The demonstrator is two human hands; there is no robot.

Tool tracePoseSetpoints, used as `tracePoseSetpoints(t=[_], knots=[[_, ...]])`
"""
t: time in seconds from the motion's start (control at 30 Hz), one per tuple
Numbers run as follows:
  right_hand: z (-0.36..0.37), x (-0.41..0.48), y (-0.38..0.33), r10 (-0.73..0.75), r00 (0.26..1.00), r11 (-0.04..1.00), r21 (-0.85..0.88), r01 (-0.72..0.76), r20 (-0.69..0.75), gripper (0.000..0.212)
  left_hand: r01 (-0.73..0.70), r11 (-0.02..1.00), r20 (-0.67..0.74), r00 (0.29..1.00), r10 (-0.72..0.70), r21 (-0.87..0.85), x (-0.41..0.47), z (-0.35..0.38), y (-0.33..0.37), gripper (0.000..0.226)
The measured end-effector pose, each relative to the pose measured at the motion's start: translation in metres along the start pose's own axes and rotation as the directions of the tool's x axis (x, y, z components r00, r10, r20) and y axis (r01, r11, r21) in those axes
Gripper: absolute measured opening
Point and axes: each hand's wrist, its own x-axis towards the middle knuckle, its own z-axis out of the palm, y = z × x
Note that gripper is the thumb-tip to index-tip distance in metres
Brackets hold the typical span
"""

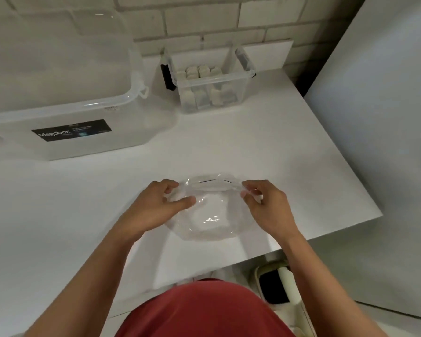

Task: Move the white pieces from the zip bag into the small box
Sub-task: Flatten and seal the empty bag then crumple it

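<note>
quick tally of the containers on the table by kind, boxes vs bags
clear plastic boxes: 2 (large box, small box)
zip bag: 1
total: 3

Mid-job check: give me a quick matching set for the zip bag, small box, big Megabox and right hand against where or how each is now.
1 zip bag
2 small box
3 Megabox
4 right hand

A black label, left side
B holds white pieces, by the wall
C pinches the bag's right top corner
D clear plastic, nearest the person

Pairs: 1-D, 2-B, 3-A, 4-C
</note>
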Motion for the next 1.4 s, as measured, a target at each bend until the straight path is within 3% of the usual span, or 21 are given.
tracePoseSetpoints(t=[0.07, 0.13, 0.27, 0.37, 0.43, 0.53, 0.6, 0.67, 0.73, 0.8, 0.87, 0.93, 1.03, 1.1, 1.17, 1.3, 1.4], knots=[[0.001, 0.001, 0.0, -0.064, 0.996, 0.997, -0.038, 0.062, -0.06, 0.01, -0.063, 0.982, -0.073, 0.994, 0.077, 0.177, 0.002, 0.003, -0.008, 0.034], [0.001, 0.003, -0.004, -0.091, 0.994, 0.995, -0.052, 0.088, -0.067, 0.006, -0.115, 0.969, -0.189, 0.969, 0.158, 0.22, 0.004, 0.005, -0.008, 0.017], [0.0, 0.008, -0.019, -0.196, 0.974, 0.972, -0.151, 0.179, -0.11, 0.015, -0.181, 0.965, -0.401, 0.882, 0.246, 0.192, 0.01, -0.005, -0.002, 0.02], [0.001, 0.017, -0.03, -0.285, 0.948, 0.947, -0.195, 0.256, -0.14, 0.033, -0.147, 0.982, -0.53, 0.827, 0.19, 0.123, 0.02, -0.017, 0.002, 0.023], [0.007, 0.023, -0.036, -0.341, 0.932, 0.917, -0.26, 0.301, -0.125, 0.032, -0.1, 0.991, -0.557, 0.821, 0.13, 0.084, 0.026, -0.02, 0.004, 0.016], [0.014, 0.027, -0.04, -0.337, 0.928, 0.913, -0.296, 0.282, -0.156, 0.012, -0.08, 0.995, -0.434, 0.9, 0.046, -0.06, 0.027, -0.025, 0.01, 0.011], [0.012, 0.027, -0.041, -0.302, 0.931, 0.933, -0.266, 0.245, -0.204, 0.01, -0.094, 0.966, -0.177, 0.983, 0.052, -0.24, 0.017, -0.032, 0.015, 0.017], [0.006, 0.028, -0.041, -0.27, 0.929, 0.953, -0.207, 0.22, -0.254, 0.012, -0.074, 0.913, 0.062, 0.992, 0.108, -0.401, 0.006, -0.039, 0.016, 0.03], [0.0, 0.029, -0.038, -0.23, 0.927, 0.97, -0.144, 0.194, -0.296, 0.015, -0.105, 0.89, 0.043, 0.989, 0.138, -0.444, 0.001, -0.042, 0.015, 0.026], [-0.004, 0.031, -0.035, -0.184, 0.931, 0.982, -0.1, 0.161, -0.314, 0.015, -0.193, 0.955, -0.227, 0.963, 0.141, -0.225, 0.004, -0.039, 0.011, 0.02], [-0.006, 0.028, -0.036, -0.162, 0.939, 0.986, -0.084, 0.143, -0.302, 0.017, -0.217, 0.975, -0.433, 0.876, 0.213, 0.042, 0.011, -0.032, 0.008, 0.024], [-0.005, 0.021, -0.043, -0.2, 0.952, 0.98, -0.046, 0.194, -0.23, 0.025, -0.239, 0.967, -0.515, 0.819, 0.252, 0.094, 0.017, -0.027, 0.005, 0.02], [-0.006, 0.007, -0.046, -0.264, 0.965, 0.953, 0.155, 0.261, -0.004, 0.034, -0.229, 0.972, -0.603, 0.768, 0.213, 0.052, 0.027, -0.029, -0.002, 0.014], [-0.007, 0.004, -0.04, -0.274, 0.958, 0.944, 0.216, 0.251, 0.084, 0.036, -0.191, 0.979, -0.644, 0.74, 0.194, 0.075, 0.032, -0.031, -0.008, 0.02], [-0.001, 0.007, -0.033, -0.269, 0.963, 0.955, 0.136, 0.264, 0.016, 0.037, -0.193, 0.97, -0.618, 0.747, 0.243, 0.149, 0.033, -0.032, -0.01, 0.033], [0.008, 0.018, -0.028, -0.157, 0.974, 0.983, 0.065, 0.169, -0.165, 0.041, -0.349, 0.93, -0.422, 0.83, 0.364, 0.117, 0.026, -0.027, -0.014, 0.026], [0.015, 0.021, -0.022, -0.182, 0.96, 0.977, -0.154, 0.151, -0.214, 0.046, -0.309, 0.93, -0.493, 0.789, 0.367, 0.199, 0.028, -0.023, -0.024, 0.029]])
